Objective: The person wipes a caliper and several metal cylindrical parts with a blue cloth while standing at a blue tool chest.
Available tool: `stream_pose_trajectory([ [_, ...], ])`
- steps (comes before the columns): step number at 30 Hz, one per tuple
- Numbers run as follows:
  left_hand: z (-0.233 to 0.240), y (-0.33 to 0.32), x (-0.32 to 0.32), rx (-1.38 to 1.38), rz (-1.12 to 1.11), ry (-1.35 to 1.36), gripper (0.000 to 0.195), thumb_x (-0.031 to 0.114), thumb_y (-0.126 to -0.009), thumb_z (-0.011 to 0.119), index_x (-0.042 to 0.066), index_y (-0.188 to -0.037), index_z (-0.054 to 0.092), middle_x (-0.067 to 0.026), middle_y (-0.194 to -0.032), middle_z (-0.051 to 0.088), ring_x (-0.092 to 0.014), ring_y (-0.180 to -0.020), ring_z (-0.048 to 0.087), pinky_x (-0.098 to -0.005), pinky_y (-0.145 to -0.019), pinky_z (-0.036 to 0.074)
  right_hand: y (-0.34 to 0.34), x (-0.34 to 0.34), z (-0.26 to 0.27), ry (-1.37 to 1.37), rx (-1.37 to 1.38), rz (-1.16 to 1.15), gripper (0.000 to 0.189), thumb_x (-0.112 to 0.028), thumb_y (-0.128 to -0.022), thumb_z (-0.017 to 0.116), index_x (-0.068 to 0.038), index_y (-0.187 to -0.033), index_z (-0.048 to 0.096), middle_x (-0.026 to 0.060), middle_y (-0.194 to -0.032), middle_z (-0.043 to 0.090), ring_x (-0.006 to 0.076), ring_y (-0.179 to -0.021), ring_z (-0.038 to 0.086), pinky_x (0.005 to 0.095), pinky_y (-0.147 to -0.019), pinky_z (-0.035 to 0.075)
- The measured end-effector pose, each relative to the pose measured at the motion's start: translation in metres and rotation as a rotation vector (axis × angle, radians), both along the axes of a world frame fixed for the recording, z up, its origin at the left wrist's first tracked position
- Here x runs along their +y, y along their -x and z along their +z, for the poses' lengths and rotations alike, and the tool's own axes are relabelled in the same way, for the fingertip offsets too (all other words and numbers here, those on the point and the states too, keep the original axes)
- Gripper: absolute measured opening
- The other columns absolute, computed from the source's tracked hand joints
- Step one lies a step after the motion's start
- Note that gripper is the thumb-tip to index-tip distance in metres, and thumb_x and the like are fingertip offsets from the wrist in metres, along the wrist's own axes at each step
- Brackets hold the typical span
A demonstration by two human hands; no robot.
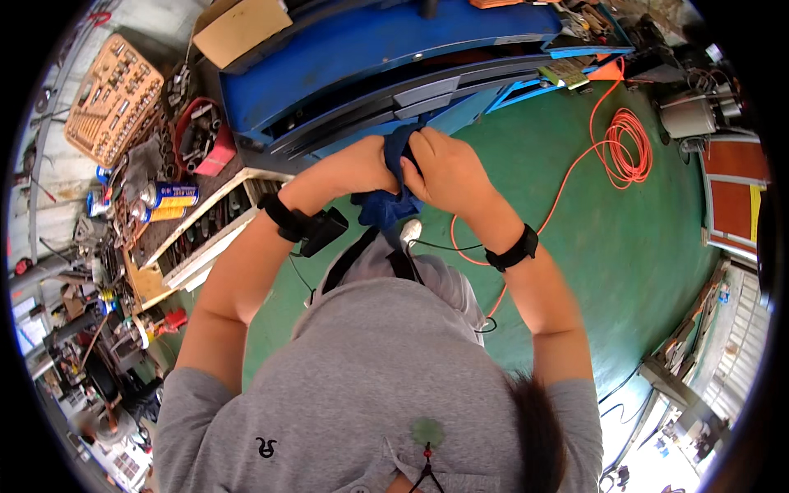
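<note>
A dark blue cloth (389, 208) is bunched between my two hands in front of my waist, its lower folds hanging loose. My left hand (368, 165) grips it from the left, with the fingers mostly hidden by the fabric. On the other side, my right hand (445, 167) holds the upper part of the cloth, fingers curled and thumb pressed against it. Just beyond both hands stands a blue tool cabinet (345, 58) with dark drawers, at least one partly pulled out.
To the left, a bench holds a socket set case (114, 101), a red bin of sockets (206, 135) and spray cans (172, 194). An orange hose (629, 148) lies coiled on the green floor (555, 246). Another person (114, 425) is at the far lower left.
</note>
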State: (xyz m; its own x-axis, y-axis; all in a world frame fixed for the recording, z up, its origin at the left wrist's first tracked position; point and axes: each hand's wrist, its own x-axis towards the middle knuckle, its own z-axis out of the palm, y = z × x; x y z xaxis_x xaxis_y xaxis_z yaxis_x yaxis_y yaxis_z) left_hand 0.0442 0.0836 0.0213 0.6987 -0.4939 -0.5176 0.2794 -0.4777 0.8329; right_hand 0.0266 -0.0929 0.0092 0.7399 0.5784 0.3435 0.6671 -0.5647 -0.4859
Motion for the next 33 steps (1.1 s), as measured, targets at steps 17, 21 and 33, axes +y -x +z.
stream_pose_trajectory([
  [17,-0.055,0.016,0.027,0.262,0.161,0.289,0.048,-0.001,-0.055,0.079,-0.006,-0.099,0.061,-0.0123,-0.092,0.066,-0.021,-0.083,0.063,-0.031,-0.068,0.05,-0.014,0.035,-0.013,-0.122,0.069,-0.051,0.021,-0.022,-0.082,0.054,-0.005,-0.071,0.056,0.0166,-0.064,0.056,0.0377,-0.059,0.056,0.0456,-0.053,0.045],
  [21,-0.005,0.025,0.043,0.462,0.144,0.468,0.037,-0.002,-0.06,0.077,-0.003,-0.094,0.064,-0.0105,-0.092,0.067,-0.019,-0.087,0.062,-0.035,-0.071,0.05,-0.021,0.037,0.012,-0.172,-0.259,0.415,0.019,-0.021,-0.075,0.06,-0.004,-0.07,0.053,0.0147,-0.064,0.054,0.0351,-0.056,0.055,0.0438,-0.049,0.043],
  [33,-0.049,0.03,0.031,-0.756,0.041,-0.676,0.019,0.014,-0.067,0.063,0.0,-0.079,0.062,-0.0199,-0.078,0.064,-0.039,-0.07,0.063,-0.0428,-0.06,0.05,-0.044,0.072,-0.076,0.112,0.182,-0.018,0.031,-0.022,-0.09,0.039,0.001,-0.083,0.057,0.0278,-0.078,0.06,0.0434,-0.075,0.06,0.0503,-0.067,0.049],
])
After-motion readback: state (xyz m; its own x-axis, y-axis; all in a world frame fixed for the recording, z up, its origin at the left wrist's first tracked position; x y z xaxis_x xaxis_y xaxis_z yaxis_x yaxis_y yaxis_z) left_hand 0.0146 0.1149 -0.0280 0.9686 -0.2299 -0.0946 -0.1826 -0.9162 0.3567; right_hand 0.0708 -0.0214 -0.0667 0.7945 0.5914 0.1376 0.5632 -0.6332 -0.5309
